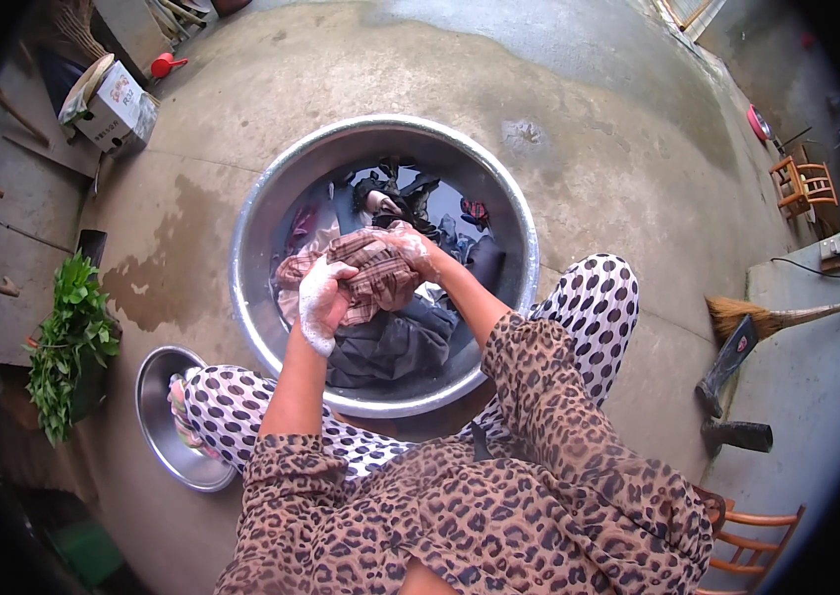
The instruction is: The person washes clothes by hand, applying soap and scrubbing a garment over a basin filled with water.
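Observation:
A large round metal basin [264, 327] stands before me, with dark water and a heap of wet clothes in it. My left hand [324, 301], coated in white suds, grips the near left side of a brown plaid garment [372, 264]. On the far right of the same cloth is my right hand [412, 249], also soapy, its fingers partly hidden by the folds. Below the plaid cloth lies a dark grey garment [390, 353]. Black clothes [412, 197] and a small red checked piece [474, 213] are in the water at the far side.
A smaller metal basin [156, 416] with bright cloth sits by my left knee. Leafy green plants [70, 342] and a cardboard box [119, 108] stand to the left, near a red dipper [165, 65]. On the right are a broom [747, 316], dark boots [729, 364] and a wooden chair [755, 539].

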The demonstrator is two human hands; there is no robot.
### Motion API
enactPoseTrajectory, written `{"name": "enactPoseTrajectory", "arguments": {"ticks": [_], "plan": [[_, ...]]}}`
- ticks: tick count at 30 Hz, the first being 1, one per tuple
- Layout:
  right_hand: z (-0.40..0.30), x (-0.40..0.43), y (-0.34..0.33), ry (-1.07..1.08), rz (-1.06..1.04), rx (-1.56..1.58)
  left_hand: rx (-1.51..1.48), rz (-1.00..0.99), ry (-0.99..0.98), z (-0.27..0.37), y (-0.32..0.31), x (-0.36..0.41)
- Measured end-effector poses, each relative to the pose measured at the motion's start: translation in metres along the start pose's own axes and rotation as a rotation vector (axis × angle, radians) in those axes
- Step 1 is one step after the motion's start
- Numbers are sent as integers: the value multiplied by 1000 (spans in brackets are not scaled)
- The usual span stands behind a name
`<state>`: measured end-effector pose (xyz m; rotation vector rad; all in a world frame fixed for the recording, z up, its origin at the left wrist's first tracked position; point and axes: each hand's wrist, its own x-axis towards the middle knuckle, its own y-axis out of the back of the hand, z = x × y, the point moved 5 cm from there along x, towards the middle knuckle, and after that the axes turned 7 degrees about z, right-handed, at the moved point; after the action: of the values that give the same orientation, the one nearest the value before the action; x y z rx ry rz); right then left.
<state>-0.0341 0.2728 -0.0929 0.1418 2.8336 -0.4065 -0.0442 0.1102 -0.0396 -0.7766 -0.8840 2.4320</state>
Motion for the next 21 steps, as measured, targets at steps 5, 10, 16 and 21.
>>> {"name": "enactPoseTrajectory", "arguments": {"ticks": [5, 10, 16, 21], "plan": [[19, 1, 51, -7, 784, 270, -137, -10, -96, 13, -23, -3], [-75, -38, -83, 538, 680, -173, -447, -65, -36, 1, 23, 2], [-60, -1, -102, 764, 561, -928, -512, 131, 12, -9, 5, -4], [-40, 31, -69, 356, 662, -633, -517, 249, 0, -8, -1, 1]]}}
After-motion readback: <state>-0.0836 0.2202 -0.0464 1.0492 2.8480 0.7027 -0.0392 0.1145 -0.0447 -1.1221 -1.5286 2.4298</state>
